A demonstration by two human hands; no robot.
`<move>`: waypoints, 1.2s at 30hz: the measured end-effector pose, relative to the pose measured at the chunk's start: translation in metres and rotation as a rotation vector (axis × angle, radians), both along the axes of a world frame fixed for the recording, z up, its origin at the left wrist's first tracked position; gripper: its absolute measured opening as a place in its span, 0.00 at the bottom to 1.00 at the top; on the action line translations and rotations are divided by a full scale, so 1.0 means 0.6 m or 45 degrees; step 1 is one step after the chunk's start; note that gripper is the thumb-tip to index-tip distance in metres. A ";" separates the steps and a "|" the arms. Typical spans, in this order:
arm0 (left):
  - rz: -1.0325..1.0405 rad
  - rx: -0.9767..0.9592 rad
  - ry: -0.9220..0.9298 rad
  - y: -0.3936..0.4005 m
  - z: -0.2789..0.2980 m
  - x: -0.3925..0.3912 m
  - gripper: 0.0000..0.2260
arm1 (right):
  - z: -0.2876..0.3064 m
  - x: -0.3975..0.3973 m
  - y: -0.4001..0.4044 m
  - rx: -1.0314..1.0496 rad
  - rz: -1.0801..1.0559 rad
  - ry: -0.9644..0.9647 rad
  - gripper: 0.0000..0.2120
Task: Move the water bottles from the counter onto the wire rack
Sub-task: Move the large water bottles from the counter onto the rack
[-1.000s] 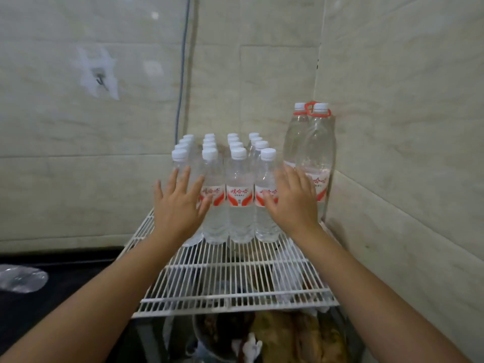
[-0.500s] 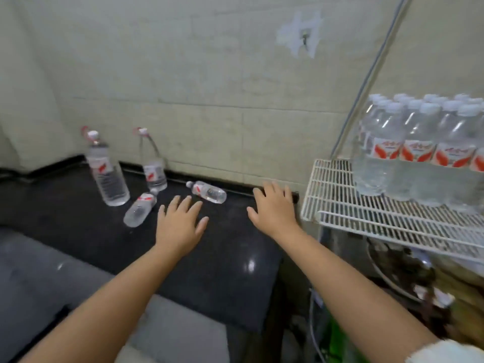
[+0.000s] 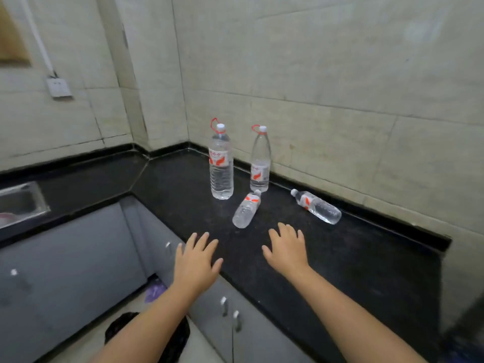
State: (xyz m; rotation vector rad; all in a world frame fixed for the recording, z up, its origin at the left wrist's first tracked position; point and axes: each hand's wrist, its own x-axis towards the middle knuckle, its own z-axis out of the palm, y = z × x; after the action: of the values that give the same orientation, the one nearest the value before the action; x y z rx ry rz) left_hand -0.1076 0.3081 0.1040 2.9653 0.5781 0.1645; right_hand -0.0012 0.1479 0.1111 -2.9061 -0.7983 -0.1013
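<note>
Both hands – L & R – fingers spread, empty, near small bottle lying on counter.

Black speckled tabletop, L-shaped, running into a tiled corner; four water bottles on it.

Tall bottle with red handle loop stands upright near centre; second tall bottle upright at its 3 o'clock, close to the wall. Small bottle lies on its side at 5 o'clock of the first, cap touching or nearly touching the second's base. Another small bottle lies further toward 3 o'clock, apart, beside the black upstand. Steel sink set into the tabletop at far 9 o'clock.
</note>
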 end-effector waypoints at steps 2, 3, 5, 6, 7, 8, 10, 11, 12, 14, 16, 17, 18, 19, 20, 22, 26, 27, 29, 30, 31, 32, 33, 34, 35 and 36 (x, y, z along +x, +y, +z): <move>0.032 0.001 -0.023 0.052 -0.002 0.028 0.24 | -0.007 0.042 0.051 0.007 0.018 0.013 0.22; 0.050 0.010 -0.044 0.079 -0.001 0.047 0.24 | -0.010 0.067 0.076 0.020 0.028 0.011 0.22; 0.079 0.019 -0.065 0.131 0.009 0.092 0.23 | -0.013 0.120 0.126 0.081 0.027 0.010 0.22; 0.088 0.024 -0.064 0.157 0.016 0.117 0.23 | -0.013 0.147 0.149 0.118 0.017 0.018 0.21; 0.094 0.033 -0.059 0.183 0.024 0.143 0.23 | -0.012 0.173 0.173 0.145 0.004 0.031 0.20; 0.101 0.043 -0.047 0.206 0.033 0.168 0.23 | -0.010 0.198 0.194 0.156 -0.009 0.048 0.20; 0.098 0.056 -0.073 0.249 0.048 0.220 0.23 | -0.006 0.245 0.230 0.159 -0.026 0.068 0.20; 0.081 0.056 -0.101 0.268 0.054 0.244 0.23 | -0.005 0.267 0.246 0.160 -0.034 0.066 0.20; 0.056 0.055 -0.116 0.285 0.061 0.267 0.23 | -0.004 0.285 0.260 0.155 -0.043 0.063 0.20; -0.006 0.072 -0.148 0.318 0.072 0.314 0.23 | -0.006 0.317 0.287 0.145 -0.068 0.063 0.22; -0.069 0.120 -0.174 0.346 0.090 0.362 0.24 | -0.009 0.344 0.315 0.147 -0.105 0.074 0.23; -0.097 0.145 -0.198 0.361 0.098 0.389 0.24 | -0.012 0.358 0.329 0.151 -0.122 0.077 0.23; -0.131 0.164 -0.228 0.376 0.107 0.418 0.24 | -0.015 0.373 0.343 0.160 -0.141 0.078 0.23; -0.171 0.172 -0.253 0.390 0.117 0.449 0.24 | -0.020 0.386 0.357 0.164 -0.165 0.087 0.24; -0.225 0.176 -0.283 0.403 0.127 0.479 0.24 | -0.025 0.399 0.371 0.165 -0.191 0.102 0.23; -0.394 0.226 -0.403 0.426 0.146 0.546 0.23 | -0.034 0.427 0.398 0.178 -0.250 0.107 0.23; -0.687 0.333 -0.414 0.458 0.196 0.661 0.23 | -0.059 0.469 0.441 0.221 -0.386 0.156 0.23; -0.752 0.330 -0.346 0.468 0.198 0.687 0.24 | -0.067 0.476 0.450 0.257 -0.429 0.162 0.23; -0.883 0.400 -0.243 0.490 0.198 0.733 0.27 | -0.086 0.490 0.467 0.360 -0.492 0.170 0.22; -0.953 0.416 -0.222 0.503 0.194 0.752 0.27 | -0.094 0.498 0.476 0.401 -0.525 0.186 0.22; -1.013 0.368 -0.234 0.514 0.189 0.765 0.28 | -0.102 0.502 0.485 0.409 -0.546 0.238 0.23; -1.064 0.281 -0.279 0.523 0.187 0.771 0.28 | -0.106 0.506 0.494 0.413 -0.563 0.315 0.24; -1.098 0.194 -0.315 0.532 0.186 0.778 0.28 | -0.117 0.511 0.502 0.449 -0.581 0.390 0.26; -1.132 0.142 -0.344 0.540 0.183 0.787 0.28 | -0.122 0.514 0.513 0.506 -0.601 0.487 0.28; -1.160 0.114 -0.374 0.547 0.183 0.794 0.28 | -0.126 0.516 0.526 0.588 -0.620 0.583 0.32; -1.181 0.093 -0.387 0.553 0.181 0.803 0.27 | -0.128 0.517 0.540 0.687 -0.638 0.663 0.38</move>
State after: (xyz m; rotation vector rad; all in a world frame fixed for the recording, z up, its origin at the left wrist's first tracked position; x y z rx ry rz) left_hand 0.3745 0.6400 0.2126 2.8384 -0.8363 0.5172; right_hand 0.3088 0.4717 0.0342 -2.3692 0.0505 0.3278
